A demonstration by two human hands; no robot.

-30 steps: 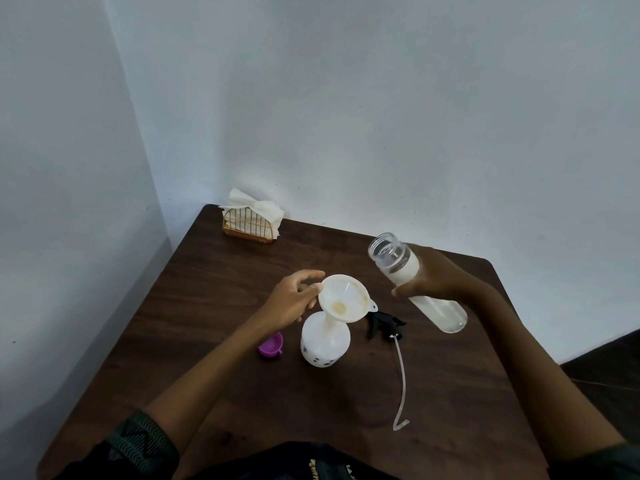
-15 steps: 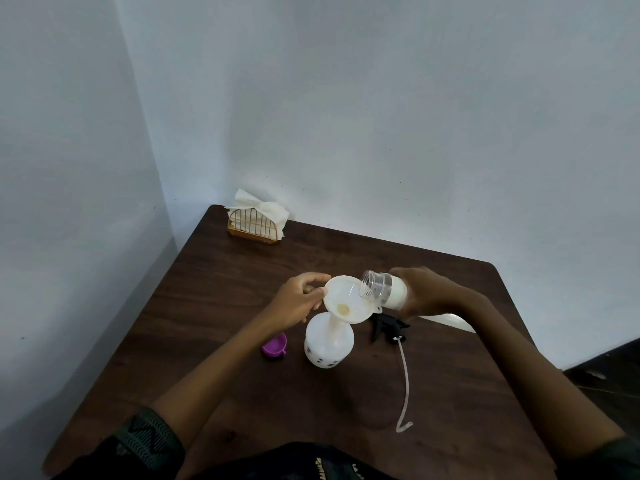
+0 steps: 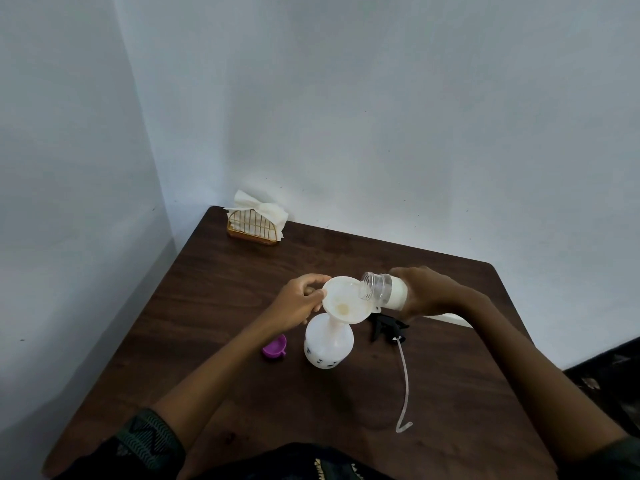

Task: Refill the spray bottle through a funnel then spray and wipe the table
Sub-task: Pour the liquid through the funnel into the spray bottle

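A white spray bottle (image 3: 328,346) with dark spots stands uncapped near the middle of the dark wooden table (image 3: 214,306). A white funnel (image 3: 346,301) sits in its neck, and my left hand (image 3: 298,303) pinches the funnel's left rim. My right hand (image 3: 424,292) grips a clear refill bottle (image 3: 382,291) of pale liquid, tipped almost flat with its open mouth over the funnel's right edge. The black spray head (image 3: 386,325) with its long clear tube (image 3: 404,386) lies on the table just right of the spray bottle.
A small purple cap (image 3: 274,348) lies left of the spray bottle. A gold wire holder with white napkins (image 3: 256,221) stands in the far left corner against the walls. The table's right edge drops to a dark floor (image 3: 609,368).
My right hand has lowered and tipped the refill bottle from upright-slanted to nearly horizontal, bringing its mouth over the funnel. My left hand stays on the funnel's rim.
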